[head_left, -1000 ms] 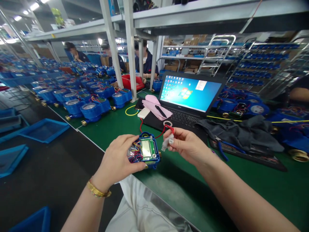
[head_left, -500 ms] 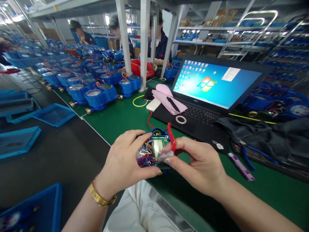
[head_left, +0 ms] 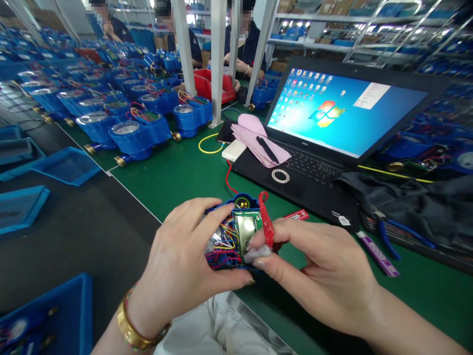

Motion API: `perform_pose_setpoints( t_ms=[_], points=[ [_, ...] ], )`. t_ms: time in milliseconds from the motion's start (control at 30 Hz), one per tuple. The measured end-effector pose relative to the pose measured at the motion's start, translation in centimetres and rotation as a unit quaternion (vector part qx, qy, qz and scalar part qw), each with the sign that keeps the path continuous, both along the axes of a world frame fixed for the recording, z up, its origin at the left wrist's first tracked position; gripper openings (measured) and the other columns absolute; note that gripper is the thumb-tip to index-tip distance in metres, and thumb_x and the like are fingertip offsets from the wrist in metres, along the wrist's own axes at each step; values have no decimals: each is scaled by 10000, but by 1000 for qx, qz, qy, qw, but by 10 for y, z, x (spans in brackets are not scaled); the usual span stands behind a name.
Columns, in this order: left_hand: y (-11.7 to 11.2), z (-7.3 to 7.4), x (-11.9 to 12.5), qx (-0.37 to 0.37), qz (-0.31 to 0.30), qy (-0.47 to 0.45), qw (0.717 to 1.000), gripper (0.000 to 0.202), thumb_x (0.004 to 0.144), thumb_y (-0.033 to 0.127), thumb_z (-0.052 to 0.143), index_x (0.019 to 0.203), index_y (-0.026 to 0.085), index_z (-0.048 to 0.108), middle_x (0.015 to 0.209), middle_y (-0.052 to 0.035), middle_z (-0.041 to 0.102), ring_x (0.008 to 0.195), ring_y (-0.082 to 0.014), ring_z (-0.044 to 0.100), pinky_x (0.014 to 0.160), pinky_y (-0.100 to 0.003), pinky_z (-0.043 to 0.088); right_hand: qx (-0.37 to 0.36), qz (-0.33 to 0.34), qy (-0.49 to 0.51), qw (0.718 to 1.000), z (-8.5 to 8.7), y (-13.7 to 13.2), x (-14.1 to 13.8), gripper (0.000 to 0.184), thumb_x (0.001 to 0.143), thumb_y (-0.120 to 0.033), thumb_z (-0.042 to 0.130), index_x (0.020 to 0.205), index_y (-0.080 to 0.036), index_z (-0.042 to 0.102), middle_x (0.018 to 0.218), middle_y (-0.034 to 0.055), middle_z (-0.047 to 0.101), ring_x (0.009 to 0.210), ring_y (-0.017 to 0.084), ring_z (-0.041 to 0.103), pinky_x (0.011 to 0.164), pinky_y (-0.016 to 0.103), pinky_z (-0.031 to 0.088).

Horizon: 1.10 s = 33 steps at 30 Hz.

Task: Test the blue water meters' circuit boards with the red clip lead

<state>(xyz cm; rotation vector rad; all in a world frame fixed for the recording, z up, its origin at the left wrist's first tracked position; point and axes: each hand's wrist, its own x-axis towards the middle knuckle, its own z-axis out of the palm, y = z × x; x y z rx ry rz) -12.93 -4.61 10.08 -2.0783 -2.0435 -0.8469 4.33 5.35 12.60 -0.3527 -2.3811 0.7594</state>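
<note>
Quickly, clock from view centre: blue tray [head_left: 87, 310] at 8, rows of blue meters [head_left: 136, 135] around 10. Left hand [head_left: 188, 249] at 7, fingers on far side and thumb on near side, gripping the open blue unit [head_left: 246, 224]. Unit at 6, between both hands, coloured wires on its 9 o'clock side, display board next to them. Grey connector [head_left: 258, 254] over the board's near end, red wrap [head_left: 266, 227] rising beside it; right hand [head_left: 328, 266] at 4 pinches connector, thumb and forefinger. Tip's covered, can't tell if it's seated. Laptop [head_left: 325, 123] at 2, screen lit. Purple packet [head_left: 379, 254] and blue-handled pliers [head_left: 386, 239] near 4.
</note>
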Motion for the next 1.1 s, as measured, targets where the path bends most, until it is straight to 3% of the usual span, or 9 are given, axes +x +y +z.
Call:
perform_pose_setpoints(
  t_ms=[1100],
  points=[
    [1,2,2,-3,-3,-6,1000,641,637,524,719,1152,178,559,1150,-109,600,1011,-270,580,846,-426,495,60,47,-2,997,-2,-1,1,103,867,-117,553,945,-177,582,852,36,695,729,174,651,633,279,514]
  ],
)
